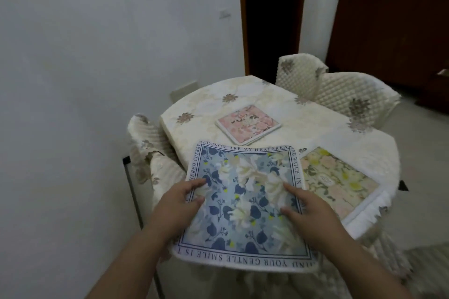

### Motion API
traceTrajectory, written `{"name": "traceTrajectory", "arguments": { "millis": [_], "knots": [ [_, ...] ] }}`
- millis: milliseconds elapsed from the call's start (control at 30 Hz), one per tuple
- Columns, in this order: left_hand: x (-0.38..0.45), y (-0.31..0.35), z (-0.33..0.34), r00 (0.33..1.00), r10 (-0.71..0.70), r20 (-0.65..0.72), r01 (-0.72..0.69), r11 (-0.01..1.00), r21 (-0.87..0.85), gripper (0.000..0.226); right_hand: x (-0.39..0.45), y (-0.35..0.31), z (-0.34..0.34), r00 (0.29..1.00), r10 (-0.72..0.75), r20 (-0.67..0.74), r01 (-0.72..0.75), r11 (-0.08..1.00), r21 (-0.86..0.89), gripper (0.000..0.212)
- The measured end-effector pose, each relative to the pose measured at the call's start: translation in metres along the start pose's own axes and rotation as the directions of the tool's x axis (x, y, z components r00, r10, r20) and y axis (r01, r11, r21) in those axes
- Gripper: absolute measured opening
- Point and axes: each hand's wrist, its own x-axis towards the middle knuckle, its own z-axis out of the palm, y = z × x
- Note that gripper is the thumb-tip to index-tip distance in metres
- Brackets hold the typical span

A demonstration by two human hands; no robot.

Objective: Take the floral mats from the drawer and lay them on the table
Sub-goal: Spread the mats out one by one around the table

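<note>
A blue floral mat (245, 204) with a lettered border is held over the near edge of the table (243, 94). My left hand (181, 201) grips its left side, thumb on top. Its right side is gripped by my right hand (308, 211), also with the thumb on top. A pink floral mat (247, 122) lies flat in the middle of the table. Flat at the table's right, partly under the blue one's corner, lies a yellow and pink floral mat (340, 181). No drawer is in view.
The table wears a cream quilted cloth with a fringe. Covered chairs stand at the left (148, 150) and at the far right (340, 90). A white wall runs along the left, a dark doorway (272, 14) behind, a wooden cabinet (393, 31) at the far right.
</note>
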Motion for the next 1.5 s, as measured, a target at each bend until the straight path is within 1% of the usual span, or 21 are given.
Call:
{"name": "traceTrajectory", "arguments": {
  "millis": [100, 233, 467, 633, 767, 867, 967, 1133, 1267, 1367, 1500],
  "knots": [
    [0.060, -0.007, 0.000, 0.997, 0.023, 0.068, -0.025, 0.999, 0.022, 0.039, 0.039, 0.003, 0.014, 0.996, 0.080, -0.027, -0.079, 0.996, 0.039, 0.060],
    [0.123, -0.020, -0.002, 0.994, 0.022, 0.105, -0.029, 0.997, 0.064, 0.039, 0.093, -0.002, 0.036, 0.990, 0.136, -0.034, -0.134, 0.990, 0.038, 0.059],
    [0.209, -0.043, -0.020, 0.973, -0.001, 0.231, -0.007, 0.999, 0.034, 0.036, 0.147, -0.018, 0.070, 0.970, 0.239, -0.050, -0.236, 0.970, 0.064, 0.060],
    [0.281, -0.057, -0.017, 0.934, 0.051, 0.353, -0.084, 0.993, 0.078, 0.036, 0.174, -0.025, 0.102, 0.930, 0.346, -0.128, -0.332, 0.936, 0.115, 0.060],
    [0.330, -0.072, -0.009, 0.873, 0.119, 0.473, -0.177, 0.981, 0.079, 0.037, 0.186, -0.035, 0.129, 0.869, 0.451, -0.205, -0.430, 0.892, 0.141, 0.061],
    [0.353, -0.080, -0.006, 0.828, 0.180, 0.531, -0.253, 0.965, 0.067, 0.038, 0.188, -0.045, 0.149, 0.817, 0.517, -0.256, -0.491, 0.856, 0.163, 0.061],
    [0.366, -0.086, -0.007, 0.792, 0.214, 0.572, -0.284, 0.958, 0.035, 0.037, 0.187, -0.052, 0.167, 0.775, 0.558, -0.297, -0.532, 0.829, 0.172, 0.061],
    [0.381, -0.095, -0.008, 0.747, 0.239, 0.621, -0.349, 0.935, 0.060, 0.037, 0.185, -0.053, 0.193, 0.735, 0.601, -0.313, -0.560, 0.799, 0.218, 0.061],
    [0.386, -0.105, 0.001, 0.754, 0.201, 0.626, -0.316, 0.945, 0.078, 0.039, 0.189, -0.040, 0.206, 0.743, 0.598, -0.299, -0.550, 0.801, 0.236, 0.061],
    [0.391, -0.113, 0.010, 0.760, 0.201, 0.618, -0.314, 0.946, 0.079, 0.040, 0.199, -0.030, 0.216, 0.732, 0.611, -0.302, -0.561, 0.792, 0.242, 0.060],
    [0.410, -0.122, 0.022, 0.735, 0.184, 0.653, -0.285, 0.957, 0.050, 0.040, 0.214, -0.024, 0.233, 0.700, 0.647, -0.301, -0.590, 0.762, 0.266, 0.061]
  ]
}}
